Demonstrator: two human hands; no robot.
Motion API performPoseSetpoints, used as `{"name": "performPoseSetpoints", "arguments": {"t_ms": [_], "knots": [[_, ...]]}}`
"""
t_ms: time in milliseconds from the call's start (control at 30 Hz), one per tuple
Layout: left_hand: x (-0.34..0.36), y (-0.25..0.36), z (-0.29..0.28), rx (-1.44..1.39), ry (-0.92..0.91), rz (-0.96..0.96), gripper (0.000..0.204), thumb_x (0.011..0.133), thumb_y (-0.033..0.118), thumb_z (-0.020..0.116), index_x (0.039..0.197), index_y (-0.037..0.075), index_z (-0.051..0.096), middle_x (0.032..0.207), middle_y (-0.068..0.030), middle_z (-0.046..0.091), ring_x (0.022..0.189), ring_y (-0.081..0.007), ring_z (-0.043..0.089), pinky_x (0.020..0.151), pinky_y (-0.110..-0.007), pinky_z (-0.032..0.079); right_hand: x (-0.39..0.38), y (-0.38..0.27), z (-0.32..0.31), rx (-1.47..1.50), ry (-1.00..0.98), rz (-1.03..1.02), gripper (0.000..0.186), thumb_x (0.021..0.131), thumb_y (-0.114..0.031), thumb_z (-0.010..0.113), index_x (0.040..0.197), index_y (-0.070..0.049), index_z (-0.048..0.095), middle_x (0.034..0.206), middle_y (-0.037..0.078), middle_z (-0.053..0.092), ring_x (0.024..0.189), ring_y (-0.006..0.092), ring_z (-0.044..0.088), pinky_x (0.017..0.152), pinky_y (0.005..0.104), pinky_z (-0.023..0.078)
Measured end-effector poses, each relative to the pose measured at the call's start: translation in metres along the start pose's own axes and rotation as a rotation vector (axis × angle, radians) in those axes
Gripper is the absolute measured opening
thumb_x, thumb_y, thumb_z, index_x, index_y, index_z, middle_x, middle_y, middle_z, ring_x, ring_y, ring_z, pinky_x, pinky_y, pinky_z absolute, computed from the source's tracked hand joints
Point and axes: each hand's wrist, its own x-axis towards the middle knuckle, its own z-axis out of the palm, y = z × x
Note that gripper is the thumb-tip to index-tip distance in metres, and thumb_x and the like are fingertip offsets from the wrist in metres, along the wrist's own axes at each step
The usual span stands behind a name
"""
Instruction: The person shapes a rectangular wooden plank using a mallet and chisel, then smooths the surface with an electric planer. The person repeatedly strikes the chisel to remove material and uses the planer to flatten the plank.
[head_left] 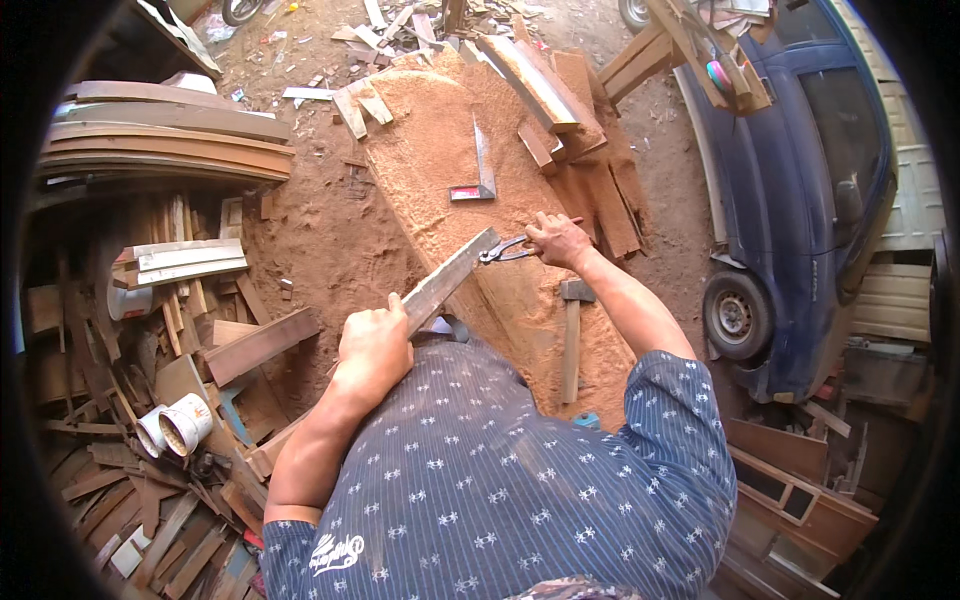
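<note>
My left hand (377, 345) grips a weathered wooden board (452, 271), held at a slant across my front. My right hand (556, 238) is closed on the handles of metal pincers (505, 253). Their jaws are at the board's far end; whether they bite on anything is too small to tell. Beyond, a try square (484, 175) with a red-marked stock lies on a sawdust-covered work surface (410, 135). A hammer (571, 335) with a wooden handle lies below my right hand.
Stacked planks (170, 140) and piled offcuts line the left, with two white buckets (185, 425). More boards (525, 80) rest at the surface's far end. A dark blue car (800, 230) stands at the right, above wooden panels (780, 470).
</note>
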Motion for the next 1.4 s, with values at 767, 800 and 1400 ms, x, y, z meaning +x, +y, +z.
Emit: {"name": "performPoseSetpoints", "arguments": {"t_ms": [767, 800, 1400], "knots": [[-0.08, -0.037, 0.083, -0.412, 0.234, -0.434, 0.075, 0.07, 0.041, 0.084, 0.127, -0.004, 0.066, 0.104, -0.0285, 0.072, 0.1, -0.0398, 0.072, 0.091, -0.045, 0.056, -0.045, -0.05, 0.06, 1.33, 0.355, 0.884, 0.038, 0.098, -0.035, 0.068, 0.112, 0.0, 0.068, 0.098, 0.012, 0.071, 0.087, 0.0183, 0.066, 0.075, 0.0367, 0.054], [-0.094, -0.035, 0.088, -0.439, 0.247, -0.495, 0.075, 0.069, 0.04, 0.085, 0.127, -0.004, 0.066, 0.104, -0.0284, 0.073, 0.1, -0.0391, 0.073, 0.091, -0.044, 0.056, -0.033, -0.04, -0.007, 1.32, 0.203, 0.951, 0.036, 0.1, -0.035, 0.063, 0.113, -0.002, 0.067, 0.091, 0.01, 0.07, 0.081, 0.0152, 0.065, 0.069, 0.0353, 0.053], [-0.074, -0.011, 0.069, -0.522, 0.277, -0.535, 0.066, 0.071, 0.044, 0.08, 0.123, 0.005, 0.07, 0.107, -0.0234, 0.073, 0.103, -0.0387, 0.071, 0.091, -0.047, 0.055, 0.015, 0.118, -0.1, 1.528, 0.416, 0.723, 0.011, 0.102, -0.017, 0.057, 0.104, -0.006, 0.058, 0.087, 0.008, 0.065, 0.071, 0.0237, 0.069, 0.06, 0.038, 0.058]]}}
